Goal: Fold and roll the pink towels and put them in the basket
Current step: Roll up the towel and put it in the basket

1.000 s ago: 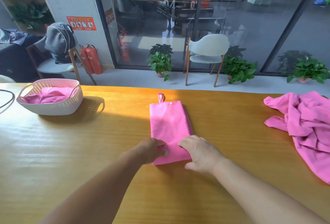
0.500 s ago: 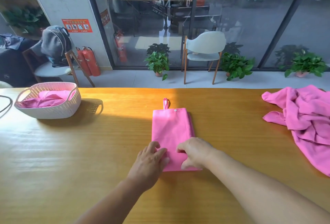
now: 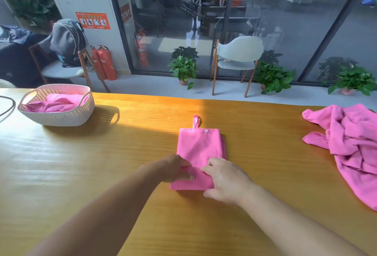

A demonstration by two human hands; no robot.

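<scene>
A folded pink towel [image 3: 199,149] lay flat near the middle of the wooden table [image 3: 102,164], its hanging loop [image 3: 195,121] and snap at the far end. The near end was turned up into the start of a roll. The left hand [image 3: 173,168] gripped that rolled edge, fingers curled over it and thumb beneath. The right hand [image 3: 224,180] held the same edge, fingers curled round it. A white basket [image 3: 59,117] containing pink towels [image 3: 55,102] stood at far left, well apart. A crumpled heap of pink towels [image 3: 350,145] lay at right.
</scene>
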